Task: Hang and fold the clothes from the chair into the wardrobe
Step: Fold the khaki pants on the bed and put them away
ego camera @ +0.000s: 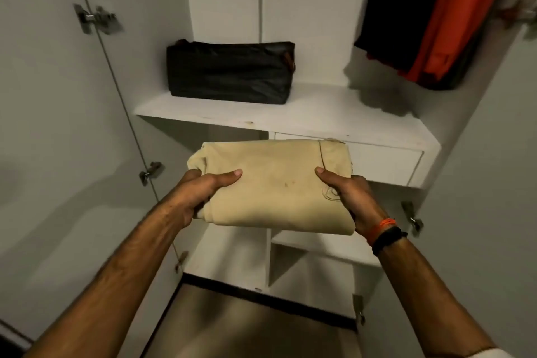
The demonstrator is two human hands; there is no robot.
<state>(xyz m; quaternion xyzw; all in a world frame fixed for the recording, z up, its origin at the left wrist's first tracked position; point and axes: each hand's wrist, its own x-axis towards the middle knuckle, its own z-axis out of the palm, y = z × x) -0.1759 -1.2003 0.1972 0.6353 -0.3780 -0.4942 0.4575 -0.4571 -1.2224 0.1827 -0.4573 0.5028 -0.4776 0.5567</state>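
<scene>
A folded beige garment (273,183) is held flat in front of the open white wardrobe, just below and in front of its middle shelf (319,116). My left hand (200,192) grips the garment's left edge, thumb on top. On the right edge my right hand (348,197) holds it the same way, with orange and black bands at the wrist. The chair is not in view.
A black bag (229,71) sits on the shelf's left half. Black and orange clothes (430,17) hang at the upper right. A white drawer (386,163) lies under the shelf, with open cubbies (313,267) below. Wardrobe doors (58,125) stand open on both sides.
</scene>
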